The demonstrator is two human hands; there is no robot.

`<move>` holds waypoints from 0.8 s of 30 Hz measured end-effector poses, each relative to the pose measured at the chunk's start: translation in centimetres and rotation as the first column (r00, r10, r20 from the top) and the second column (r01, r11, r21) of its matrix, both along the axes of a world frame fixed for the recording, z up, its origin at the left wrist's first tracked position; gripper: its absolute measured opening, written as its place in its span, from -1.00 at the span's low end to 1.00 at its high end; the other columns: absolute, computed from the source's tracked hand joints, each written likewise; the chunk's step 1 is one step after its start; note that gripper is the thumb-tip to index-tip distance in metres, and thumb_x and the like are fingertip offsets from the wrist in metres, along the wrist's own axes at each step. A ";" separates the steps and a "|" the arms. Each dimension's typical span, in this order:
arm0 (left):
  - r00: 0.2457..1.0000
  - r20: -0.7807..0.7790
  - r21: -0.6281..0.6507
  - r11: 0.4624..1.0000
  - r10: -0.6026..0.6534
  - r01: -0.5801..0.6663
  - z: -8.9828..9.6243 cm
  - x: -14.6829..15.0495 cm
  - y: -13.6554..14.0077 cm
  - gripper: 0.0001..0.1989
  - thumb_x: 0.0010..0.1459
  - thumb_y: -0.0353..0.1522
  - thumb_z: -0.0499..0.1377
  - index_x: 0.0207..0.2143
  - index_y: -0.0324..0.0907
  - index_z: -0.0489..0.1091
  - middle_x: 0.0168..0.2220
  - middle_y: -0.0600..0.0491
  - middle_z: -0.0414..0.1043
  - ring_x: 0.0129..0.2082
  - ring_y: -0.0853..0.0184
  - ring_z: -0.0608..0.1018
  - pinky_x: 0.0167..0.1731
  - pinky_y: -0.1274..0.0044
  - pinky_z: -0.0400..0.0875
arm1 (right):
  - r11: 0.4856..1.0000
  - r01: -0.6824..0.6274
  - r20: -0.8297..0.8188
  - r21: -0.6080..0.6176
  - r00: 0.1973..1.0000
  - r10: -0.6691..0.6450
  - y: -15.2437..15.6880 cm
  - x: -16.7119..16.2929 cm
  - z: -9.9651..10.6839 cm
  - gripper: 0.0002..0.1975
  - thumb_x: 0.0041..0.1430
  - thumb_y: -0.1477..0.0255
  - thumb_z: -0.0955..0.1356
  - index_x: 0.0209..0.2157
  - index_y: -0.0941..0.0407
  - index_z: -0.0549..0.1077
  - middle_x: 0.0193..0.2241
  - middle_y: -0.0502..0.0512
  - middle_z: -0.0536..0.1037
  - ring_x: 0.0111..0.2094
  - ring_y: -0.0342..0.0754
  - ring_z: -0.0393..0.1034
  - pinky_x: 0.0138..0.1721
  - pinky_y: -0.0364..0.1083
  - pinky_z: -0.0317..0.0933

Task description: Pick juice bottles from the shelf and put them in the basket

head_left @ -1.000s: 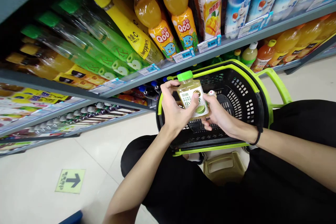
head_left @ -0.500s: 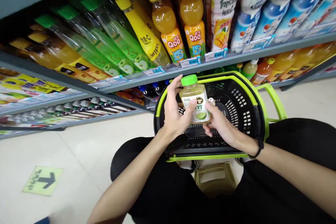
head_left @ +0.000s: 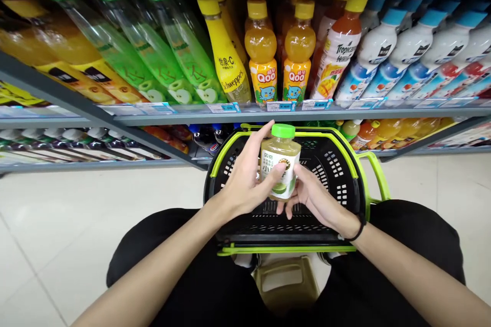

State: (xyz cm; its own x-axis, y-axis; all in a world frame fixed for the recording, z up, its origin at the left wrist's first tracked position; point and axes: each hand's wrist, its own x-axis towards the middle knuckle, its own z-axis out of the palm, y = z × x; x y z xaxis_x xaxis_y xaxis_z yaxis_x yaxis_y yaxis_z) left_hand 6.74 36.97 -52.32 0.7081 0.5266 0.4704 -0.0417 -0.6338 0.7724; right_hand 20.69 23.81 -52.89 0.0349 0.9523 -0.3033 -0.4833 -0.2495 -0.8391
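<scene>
A small juice bottle (head_left: 282, 161) with a green cap and a white label showing a lime is held upright between both hands. My left hand (head_left: 249, 176) grips it from the left, thumb across the label's front and fingers behind. From the right, my right hand (head_left: 309, 189) is closed around the bottle's lower side, its fingers curling beneath and partly hidden. Under the hands sits a black shopping basket (head_left: 326, 204) with lime-green trim, between my knees and the shelf. Its green handle (head_left: 379, 176) sticks out at the right.
Ahead, a shelf edge (head_left: 264, 116) carries price tags and rows of drinks: green apple bottles (head_left: 192, 61), a yellow Schweppes bottle (head_left: 228, 56), orange Qoo bottles (head_left: 261, 56) and white bottles with blue caps (head_left: 378, 43). A gold-brown stool (head_left: 286, 286) stands below the basket.
The view has levelled and turned, so the shelf now runs nearly straight across. Both hands still hold the juice bottle, which has turned slightly, showing more of the label's left side.
</scene>
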 end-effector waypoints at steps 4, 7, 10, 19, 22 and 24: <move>0.999 -0.038 -0.020 0.999 -0.033 0.032 0.3 -0.2 -0.3 -0.24 0.39 -0.13 0.18 0.48 -0.23 0.00 0.37 -0.25 0.22 0.28 0.03 0.41 0.30 0.22 0.32 | 0.999 -0.044 0.095 -0.023 0.994 0.046 0.1 0.2 -0.5 -0.24 0.27 -0.25 0.31 0.10 0.14 0.30 -0.40 0.14 0.62 -0.58 0.01 0.56 -0.60 -0.14 0.39; 0.999 -0.024 -0.133 0.990 -0.044 0.040 0.0 -0.1 -0.4 -0.21 0.36 -0.12 0.23 0.47 -0.21 0.03 0.31 -0.23 0.30 0.22 0.04 0.47 0.22 0.25 0.41 | 0.997 -0.056 0.096 -0.061 0.994 0.061 0.0 0.3 -0.6 -0.19 0.30 -0.32 0.14 -0.04 0.20 0.36 -0.46 0.21 0.62 -0.62 0.00 0.52 -0.63 -0.14 0.36; 0.999 0.013 -0.275 0.960 -0.043 0.045 -0.6 0.2 -0.1 -0.21 0.32 -0.12 0.28 0.46 -0.13 0.06 0.30 -0.19 0.32 0.22 0.05 0.49 0.15 0.29 0.47 | 0.998 -0.051 0.140 -0.037 0.989 0.055 -0.2 0.4 -0.6 -0.26 0.33 -0.27 0.19 -0.07 0.18 0.35 -0.47 0.20 0.63 -0.64 -0.02 0.51 -0.65 -0.17 0.31; 0.984 0.168 -0.608 0.780 -0.058 0.150 0.0 0.7 2.6 -0.31 0.14 -0.10 0.45 0.15 -0.29 0.33 0.09 -0.16 0.50 0.02 0.15 0.60 -0.02 0.43 0.52 | 0.996 -0.088 0.122 0.021 0.989 0.085 -0.6 1.1 1.4 -0.57 0.34 0.07 0.44 -0.18 0.14 0.32 -0.45 0.01 0.60 -0.62 -0.18 0.49 -0.65 -0.29 0.21; 0.981 0.166 -0.627 0.756 -0.103 0.185 0.0 0.1 3.4 -0.31 0.13 -0.11 0.47 0.14 -0.24 0.29 0.11 -0.13 0.50 0.06 0.16 0.60 0.00 0.44 0.53 | 0.996 -0.083 0.135 0.014 0.988 0.081 -0.5 1.2 1.7 -0.56 0.31 0.08 0.47 -0.14 0.15 0.34 -0.42 0.02 0.60 -0.59 -0.18 0.48 -0.64 -0.27 0.23; 0.985 0.104 -0.616 0.769 -0.134 0.170 -0.5 -0.2 3.7 -0.32 0.18 -0.07 0.42 0.16 -0.21 0.25 0.07 -0.13 0.52 0.02 0.16 0.62 -0.06 0.43 0.55 | 0.996 -0.088 0.184 0.017 0.979 0.083 -0.4 1.2 1.5 -0.53 0.27 0.08 0.49 -0.11 0.15 0.35 -0.42 0.02 0.59 -0.56 -0.17 0.48 -0.62 -0.25 0.27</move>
